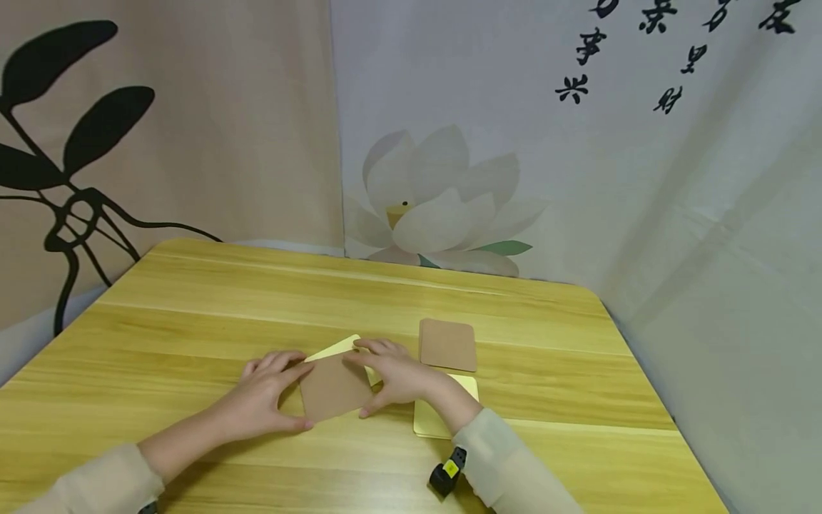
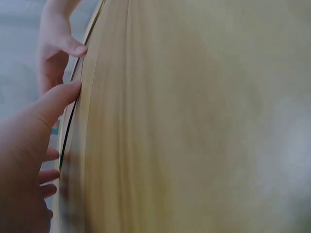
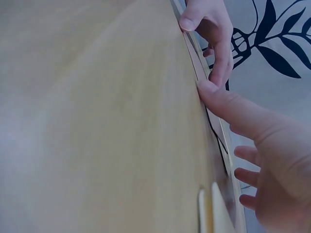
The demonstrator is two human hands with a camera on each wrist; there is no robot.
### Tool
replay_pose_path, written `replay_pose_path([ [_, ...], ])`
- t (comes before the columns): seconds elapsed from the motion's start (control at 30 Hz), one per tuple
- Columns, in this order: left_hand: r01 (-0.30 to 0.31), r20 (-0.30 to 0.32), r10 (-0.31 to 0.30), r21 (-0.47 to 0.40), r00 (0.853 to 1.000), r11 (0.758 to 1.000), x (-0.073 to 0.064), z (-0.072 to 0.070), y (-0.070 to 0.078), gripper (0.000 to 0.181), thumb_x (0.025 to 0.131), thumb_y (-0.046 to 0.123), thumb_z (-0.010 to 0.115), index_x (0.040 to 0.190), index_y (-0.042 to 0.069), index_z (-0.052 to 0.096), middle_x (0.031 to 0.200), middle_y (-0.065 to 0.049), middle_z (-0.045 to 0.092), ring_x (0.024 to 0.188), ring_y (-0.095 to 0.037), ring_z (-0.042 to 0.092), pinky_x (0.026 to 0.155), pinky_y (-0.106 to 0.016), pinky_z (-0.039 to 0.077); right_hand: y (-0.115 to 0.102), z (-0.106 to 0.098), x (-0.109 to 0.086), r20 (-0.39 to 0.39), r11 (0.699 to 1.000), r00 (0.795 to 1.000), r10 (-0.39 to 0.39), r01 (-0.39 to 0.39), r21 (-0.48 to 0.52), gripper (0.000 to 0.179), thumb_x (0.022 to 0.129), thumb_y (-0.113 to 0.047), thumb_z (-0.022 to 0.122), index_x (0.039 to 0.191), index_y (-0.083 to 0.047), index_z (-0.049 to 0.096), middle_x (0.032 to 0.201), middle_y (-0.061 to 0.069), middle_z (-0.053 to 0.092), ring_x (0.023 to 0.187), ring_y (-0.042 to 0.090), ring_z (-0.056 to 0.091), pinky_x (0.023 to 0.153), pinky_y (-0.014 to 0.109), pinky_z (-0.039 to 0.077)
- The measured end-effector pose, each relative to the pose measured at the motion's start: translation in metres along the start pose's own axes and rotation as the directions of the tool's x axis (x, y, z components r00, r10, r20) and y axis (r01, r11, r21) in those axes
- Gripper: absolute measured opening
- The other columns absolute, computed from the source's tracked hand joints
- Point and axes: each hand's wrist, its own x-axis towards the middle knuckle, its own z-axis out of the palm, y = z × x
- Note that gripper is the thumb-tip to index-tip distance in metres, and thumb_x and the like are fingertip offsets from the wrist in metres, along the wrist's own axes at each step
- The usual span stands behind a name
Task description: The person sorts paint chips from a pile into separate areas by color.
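Note:
A brown square sheet of paper (image 1: pixel 337 389) lies at the middle front of the table, over a yellow sheet (image 1: pixel 335 348) turned at an angle, whose far corner shows behind it. My left hand (image 1: pixel 263 400) holds the brown sheet's left side, index finger at the far corner and thumb at the near one. Across from it, my right hand (image 1: pixel 397 375) holds the right side, thumb low and index finger on the far edge. In the left wrist view the left thumb (image 2: pixel 60 99) meets the sheet's near edge; the right thumb (image 3: pixel 228 104) does likewise in the right wrist view.
A brown square stack (image 1: pixel 447 346) lies to the right, with yellow squares (image 1: pixel 432 420) in front, partly under my right forearm. A black device with a yellow patch (image 1: pixel 447 472) sits at my right wrist. Printed cloth (image 1: pixel 449 86) hangs behind the wooden table (image 1: pixel 546 457).

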Motion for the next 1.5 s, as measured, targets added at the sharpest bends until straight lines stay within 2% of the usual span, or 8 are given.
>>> replay_pose_path([
  [0.2,-0.021,0.01,0.021,-0.001,1.0,1.0,0.0013,-0.002,-0.0036,0.093,0.067,0.065,0.074,0.132,0.001,0.056,0.137,-0.017,0.045,0.123,-0.035,0.038,0.088,-0.055,0.025,0.0006,0.0011,0.0042,0.017,1.0,1.0,0.026,-0.025,-0.014,0.093,0.073,-0.051,0.078,0.15,-0.024,0.034,0.156,0.005,0.022,0.141,0.028,0.018,0.109,0.052,0.017],
  [0.53,0.001,0.025,-0.001,-0.018,1.0,1.0,0.0035,-0.0023,-0.0004,0.094,0.069,0.069,0.07,0.133,0.001,0.055,0.135,-0.016,0.047,0.124,-0.033,0.037,0.092,-0.056,0.023,0.0001,0.0022,0.0042,0.02,1.0,0.999,0.024,-0.025,0.008,0.088,0.076,-0.051,0.076,0.149,-0.025,0.035,0.153,0.002,0.026,0.14,0.025,0.02,0.109,0.052,0.018],
  [0.77,-0.005,0.005,0.005,-0.022,1.0,1.0,0.0036,-0.0009,-0.0003,0.091,0.068,0.064,0.074,0.13,0.0,0.057,0.128,-0.011,0.052,0.119,-0.03,0.042,0.092,-0.056,0.024,-0.0012,0.0028,0.0029,0.01,1.0,1.0,0.026,-0.026,0.014,0.084,0.076,-0.048,0.077,0.148,-0.023,0.039,0.149,0.0,0.032,0.137,0.021,0.024,0.108,0.049,0.021],
  [1.0,-0.001,0.003,0.001,-0.042,1.0,0.999,0.0032,0.0001,0.0007,0.089,0.066,0.059,0.079,0.13,0.0,0.058,0.127,-0.012,0.051,0.119,-0.032,0.041,0.091,-0.056,0.024,-0.0027,0.0034,0.0032,0.003,0.999,1.0,0.02,-0.02,0.044,0.083,0.076,-0.045,0.079,0.147,-0.022,0.041,0.147,0.0,0.034,0.135,0.021,0.025,0.108,0.048,0.022],
  [1.33,-0.01,-0.007,0.01,-0.038,1.0,0.999,0.0052,0.0007,0.0024,0.089,0.063,0.051,0.084,0.13,0.0,0.057,0.13,-0.013,0.047,0.121,-0.033,0.036,0.091,-0.055,0.024,-0.0019,0.0048,0.001,-0.009,0.998,1.0,0.029,-0.028,0.063,0.09,0.073,-0.045,0.081,0.149,-0.025,0.036,0.149,0.002,0.03,0.137,0.022,0.023,0.108,0.048,0.022],
  [1.5,-0.016,-0.01,0.016,-0.048,1.0,0.999,0.0054,0.0005,0.0034,0.09,0.064,0.055,0.082,0.13,-0.001,0.057,0.13,-0.013,0.047,0.121,-0.034,0.036,0.092,-0.056,0.023,-0.0037,0.0061,0.0,-0.042,0.999,0.999,0.013,-0.011,0.045,0.095,0.07,-0.046,0.083,0.149,-0.025,0.036,0.146,0.004,0.03,0.134,0.022,0.025,0.107,0.046,0.025],
])
